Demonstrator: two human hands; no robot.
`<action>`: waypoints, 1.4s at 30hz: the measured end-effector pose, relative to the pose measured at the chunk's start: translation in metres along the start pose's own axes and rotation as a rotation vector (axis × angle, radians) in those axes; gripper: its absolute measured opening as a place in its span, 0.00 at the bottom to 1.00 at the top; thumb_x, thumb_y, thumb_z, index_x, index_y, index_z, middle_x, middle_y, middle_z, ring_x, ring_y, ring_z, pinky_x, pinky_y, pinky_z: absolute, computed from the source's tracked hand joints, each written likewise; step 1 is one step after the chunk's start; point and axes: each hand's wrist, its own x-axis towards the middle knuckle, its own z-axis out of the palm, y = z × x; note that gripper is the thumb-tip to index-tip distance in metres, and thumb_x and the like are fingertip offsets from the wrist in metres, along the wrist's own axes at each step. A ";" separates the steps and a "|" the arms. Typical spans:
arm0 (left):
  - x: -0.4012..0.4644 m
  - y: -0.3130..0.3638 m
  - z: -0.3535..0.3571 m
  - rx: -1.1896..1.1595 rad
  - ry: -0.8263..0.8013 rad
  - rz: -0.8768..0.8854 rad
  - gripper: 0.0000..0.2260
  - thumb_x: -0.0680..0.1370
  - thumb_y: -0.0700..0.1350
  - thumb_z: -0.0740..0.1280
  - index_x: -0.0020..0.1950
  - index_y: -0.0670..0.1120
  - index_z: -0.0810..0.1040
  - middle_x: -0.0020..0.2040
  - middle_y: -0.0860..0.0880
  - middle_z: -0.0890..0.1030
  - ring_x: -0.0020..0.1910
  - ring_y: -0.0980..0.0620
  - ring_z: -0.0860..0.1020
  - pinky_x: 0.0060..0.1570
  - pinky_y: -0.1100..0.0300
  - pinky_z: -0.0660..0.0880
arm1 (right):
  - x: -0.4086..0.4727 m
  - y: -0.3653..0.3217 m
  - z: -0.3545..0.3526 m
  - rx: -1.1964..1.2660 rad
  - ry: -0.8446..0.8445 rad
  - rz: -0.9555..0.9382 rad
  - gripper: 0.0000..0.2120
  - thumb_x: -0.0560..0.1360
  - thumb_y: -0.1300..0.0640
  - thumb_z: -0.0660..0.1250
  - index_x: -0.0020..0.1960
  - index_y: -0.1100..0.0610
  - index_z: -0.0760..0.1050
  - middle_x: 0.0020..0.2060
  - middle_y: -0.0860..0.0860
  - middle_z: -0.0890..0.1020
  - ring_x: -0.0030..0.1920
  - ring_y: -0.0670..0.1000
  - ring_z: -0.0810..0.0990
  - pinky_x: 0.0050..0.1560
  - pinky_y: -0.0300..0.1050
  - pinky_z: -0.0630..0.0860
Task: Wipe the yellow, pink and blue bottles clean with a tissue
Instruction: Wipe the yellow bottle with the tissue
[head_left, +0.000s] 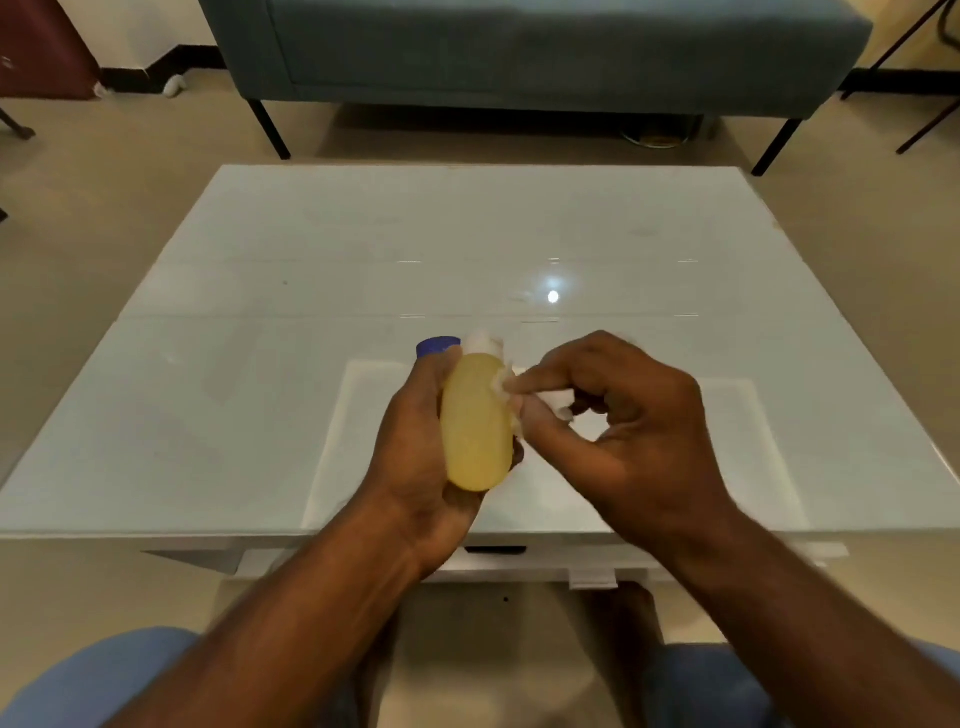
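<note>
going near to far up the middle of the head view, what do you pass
blue-clad knees → near edge of the glossy white table → left hand holding the yellow plastic bottle, right hand pressing white tissue to it → blue cap → bare tabletop with a light glare → beige floor → grey-blue sofa

We see the yellow bottle (477, 422) held upright above the table's near edge, white tissue (551, 400) touching its right side.

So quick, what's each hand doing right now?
Left hand: closed around the yellow bottle, held above the table.
Right hand: fingers pinching a tissue against the bottle's side.
</note>
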 end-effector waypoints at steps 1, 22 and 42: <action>0.000 -0.001 -0.001 -0.001 0.006 -0.002 0.13 0.82 0.52 0.62 0.56 0.46 0.81 0.45 0.43 0.83 0.44 0.45 0.81 0.49 0.48 0.78 | -0.001 -0.001 0.000 0.029 -0.022 0.002 0.06 0.72 0.65 0.78 0.49 0.59 0.86 0.44 0.49 0.84 0.44 0.48 0.82 0.44 0.35 0.76; 0.001 0.001 -0.006 0.078 -0.042 0.032 0.15 0.81 0.54 0.61 0.55 0.43 0.78 0.43 0.43 0.78 0.44 0.45 0.78 0.43 0.51 0.76 | -0.012 -0.012 0.013 -0.030 -0.108 -0.112 0.09 0.73 0.65 0.77 0.53 0.61 0.87 0.48 0.54 0.84 0.49 0.52 0.83 0.51 0.41 0.77; 0.006 -0.006 -0.004 0.060 -0.014 0.009 0.13 0.81 0.52 0.61 0.54 0.43 0.78 0.45 0.42 0.77 0.45 0.44 0.77 0.47 0.49 0.74 | -0.012 -0.014 0.014 -0.079 -0.023 -0.025 0.11 0.72 0.68 0.76 0.53 0.59 0.87 0.48 0.53 0.85 0.49 0.49 0.83 0.50 0.40 0.79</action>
